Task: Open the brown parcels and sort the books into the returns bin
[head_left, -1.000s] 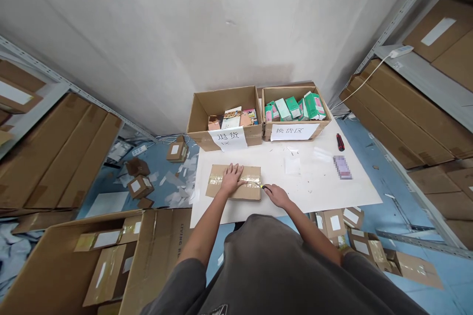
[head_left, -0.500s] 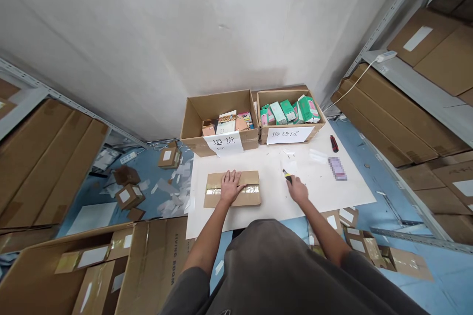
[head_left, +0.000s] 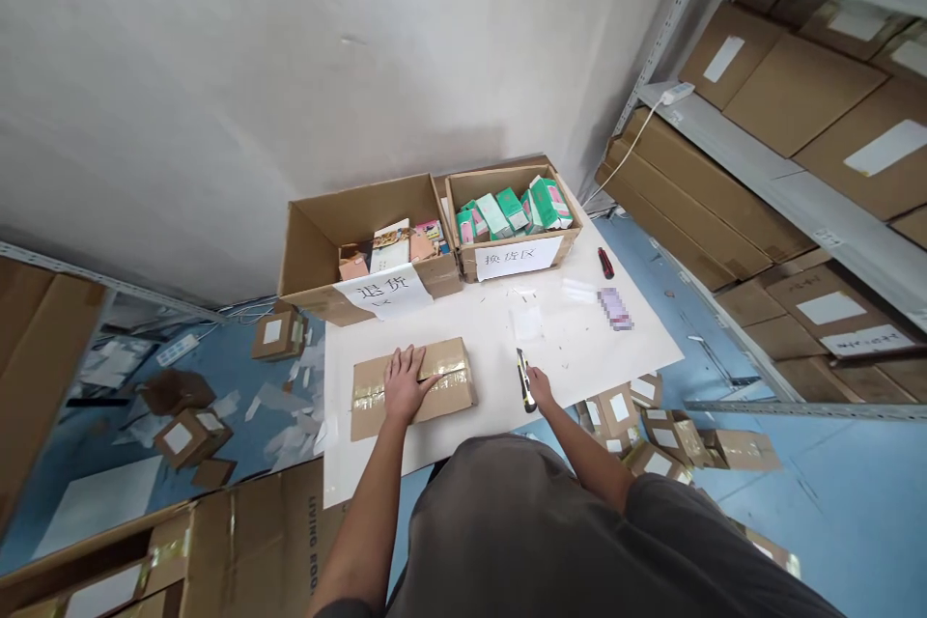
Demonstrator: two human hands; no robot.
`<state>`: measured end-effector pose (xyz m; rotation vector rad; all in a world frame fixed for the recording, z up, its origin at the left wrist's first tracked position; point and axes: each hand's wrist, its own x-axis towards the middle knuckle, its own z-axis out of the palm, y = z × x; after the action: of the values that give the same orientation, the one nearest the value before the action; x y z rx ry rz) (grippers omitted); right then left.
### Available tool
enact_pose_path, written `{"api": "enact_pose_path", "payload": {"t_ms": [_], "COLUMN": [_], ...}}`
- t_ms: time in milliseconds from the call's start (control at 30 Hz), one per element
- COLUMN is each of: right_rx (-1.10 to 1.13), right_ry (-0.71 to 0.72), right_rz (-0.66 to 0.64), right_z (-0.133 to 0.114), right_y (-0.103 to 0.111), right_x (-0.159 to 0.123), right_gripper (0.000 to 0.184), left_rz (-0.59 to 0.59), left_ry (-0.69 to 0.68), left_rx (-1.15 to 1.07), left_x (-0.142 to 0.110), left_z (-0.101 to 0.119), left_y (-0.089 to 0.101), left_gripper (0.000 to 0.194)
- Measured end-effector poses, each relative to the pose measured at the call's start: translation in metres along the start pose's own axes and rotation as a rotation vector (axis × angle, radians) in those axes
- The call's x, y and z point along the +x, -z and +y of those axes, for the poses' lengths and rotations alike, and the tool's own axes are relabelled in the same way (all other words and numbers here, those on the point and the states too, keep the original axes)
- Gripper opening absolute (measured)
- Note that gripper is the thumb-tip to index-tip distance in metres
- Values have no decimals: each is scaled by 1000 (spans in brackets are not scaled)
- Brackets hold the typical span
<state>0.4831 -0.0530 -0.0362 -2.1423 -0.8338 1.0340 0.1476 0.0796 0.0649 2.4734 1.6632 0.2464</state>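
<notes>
A taped cardboard box (head_left: 450, 397) lies closed on the white tabletop (head_left: 499, 410), its long seam covered with clear tape. My left hand (head_left: 406, 386) rests flat on its top, fingers spread. To the right of the box, my right hand (head_left: 540, 386) is closed at the side of a black and yellow utility knife (head_left: 524, 381), whose length shows along my fingers. The knife points away from me. Just beyond it lies a small white sheet (head_left: 526, 323).
Two open cartons with handwritten signs stand at the back: one (head_left: 319, 261) holds mixed goods, the other (head_left: 514, 261) green and pink boxes. A red knife (head_left: 605, 263) and a pixelated purple item (head_left: 615, 309) lie right. Shelves (head_left: 768, 164) stand right; parcels (head_left: 615, 410) cover the floor.
The view has swung to the right. My right hand has drawn the utility knife back towards me, and more of the knife shows. My left hand stays on the box, which now sits slightly turned in view.
</notes>
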Motion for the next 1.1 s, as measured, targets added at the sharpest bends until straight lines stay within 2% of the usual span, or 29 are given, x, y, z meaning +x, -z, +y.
{"api": "enact_pose_path", "payload": {"t_ms": [133, 233, 333, 433, 500, 533, 633, 700, 767, 867, 967, 1100], "right_rx": [-122, -171, -218, -251, -214, -164, 21, 84, 100, 61, -19, -94], "right_ry": [-31, -61, -98, -54, 57, 113, 144, 122, 118, 114, 128, 164], "right_rz": [42, 62, 128, 227, 182, 86, -393, -556, -567, -529, -506, -431], "right_z": [4, 1, -2, -10, -21, -28, -49, -62, -76, -107, -157, -234], "right_y": [18, 28, 40, 40, 25, 14, -31, -58, -77, -95, -119, -174], "right_x": [46, 69, 70, 47, 20, 4, -43, -64, -72, -57, -29, 0], "right_gripper": [50, 44, 45, 52, 53, 54, 67, 79, 87, 90, 84, 74], "left_rz": [27, 17, 8, 15, 20, 18, -3, -32, -62, -72, -65, -65], "left_ry": [43, 49, 45, 49, 53, 54, 56, 65, 106, 210, 303, 421], "left_rx": [22, 30, 24, 8, 9, 14, 27, 25, 14, -1, -13, -12], "left_x": [-8, -8, -5, -4, -5, -6, -7, -6, -4, -8, -23, -48], "left_z": [7, 7, 5, 5, 8, 10, 17, 18, 12, -15, -56, -110], "left_y": [-3, -3, -2, -3, -3, -2, 2, 7, 14, 26, 40, 58], "left_gripper": [72, 71, 72, 73, 73, 73, 71, 70, 69, 70, 65, 60]}}
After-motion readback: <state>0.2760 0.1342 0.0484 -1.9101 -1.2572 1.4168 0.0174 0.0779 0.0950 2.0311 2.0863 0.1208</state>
